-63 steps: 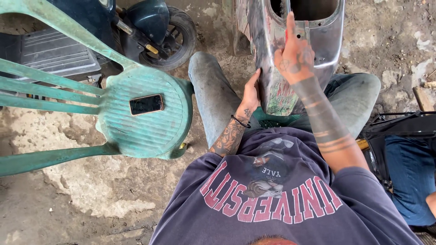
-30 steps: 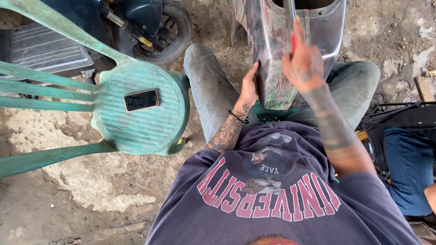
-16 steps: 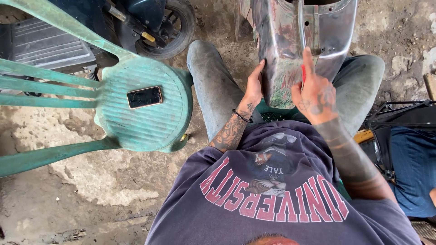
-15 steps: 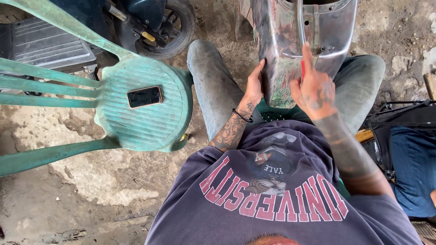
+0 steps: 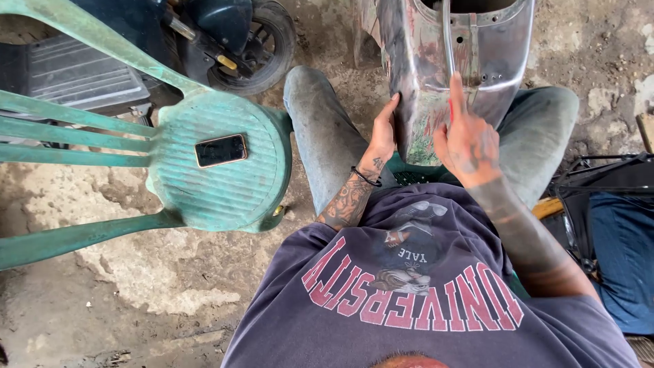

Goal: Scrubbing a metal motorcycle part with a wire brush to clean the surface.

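A bare, worn metal scooter body panel (image 5: 487, 51) stands upright between my knees, its lower end by my lap. My left hand (image 5: 383, 133) grips the panel's left edge, fingers pointing up along it. My right hand (image 5: 469, 142) is pressed against the panel's lower front with the index finger stretched upward. A small thin red piece (image 5: 450, 110) is pinched under its fingers; what it is I cannot tell. A thin metal rod (image 5: 447, 34) runs down the panel just above that finger.
A green plastic chair (image 5: 225, 194) lies on its side to my left, with a phone (image 5: 220, 150) resting on it. Behind it stands a dark scooter with a small wheel (image 5: 266, 37). A black frame (image 5: 599, 170) and blue cloth (image 5: 623, 259) sit to my right on rough concrete.
My right hand has slid down the panel from near its top to its lower part, still pressing the red piece. My left hand has stayed on the left edge.
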